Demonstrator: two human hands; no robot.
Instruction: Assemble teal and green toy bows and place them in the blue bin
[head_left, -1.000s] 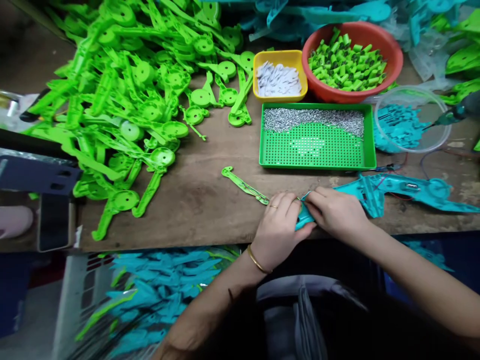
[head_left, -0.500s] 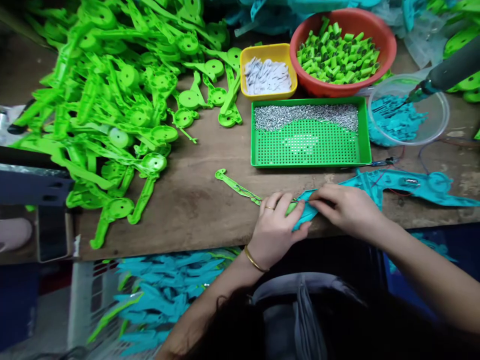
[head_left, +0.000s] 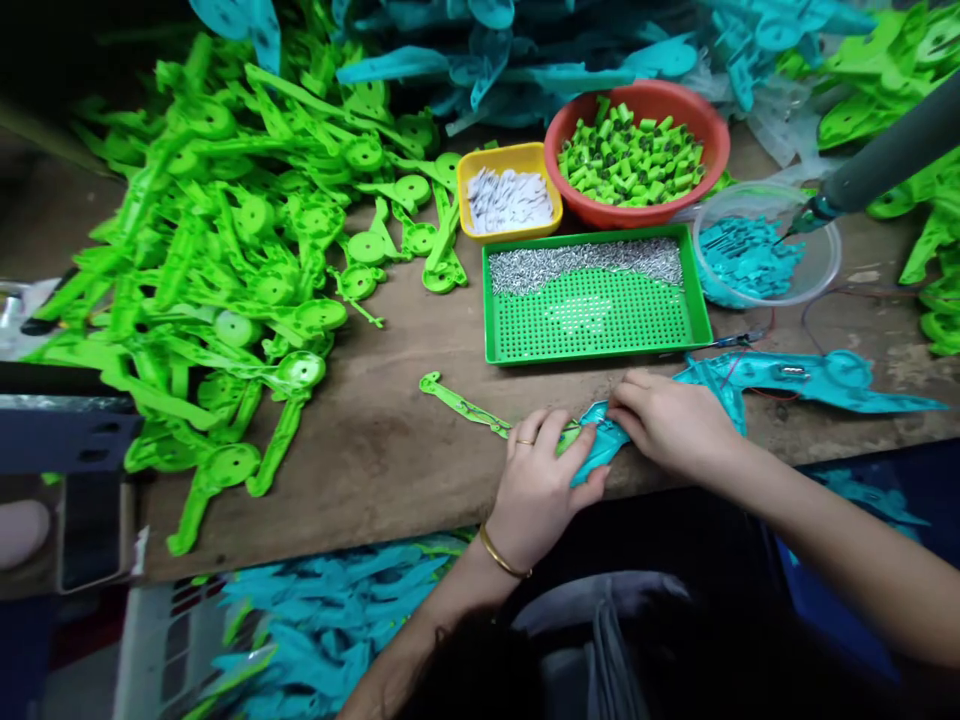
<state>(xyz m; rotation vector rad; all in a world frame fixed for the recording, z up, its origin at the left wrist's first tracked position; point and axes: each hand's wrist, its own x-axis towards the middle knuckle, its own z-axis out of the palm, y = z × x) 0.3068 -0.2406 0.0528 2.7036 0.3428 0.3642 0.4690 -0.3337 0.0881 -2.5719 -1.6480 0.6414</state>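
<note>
A long blue plastic part lies along the table's front edge, joined at its left end to a thin green arm that reaches left. My left hand, with a ring and a bracelet, is closed on the blue part's left end, near where the green piece meets it. Just to the right, my right hand has its fingers pinched together at the blue part; what is between the fingertips is too small to make out. Thin wires run over the blue part's right half.
A green tray of screws stands ahead, with a yellow box, a red bowl and a clear tub behind. A screwdriver hangs at right. Green parts are heaped at left; blue parts lie below the edge.
The camera view has shifted, so the containers sit lower and further left. My right hand's fingertips have moved slightly at the blue part; my left hand keeps its hold.
</note>
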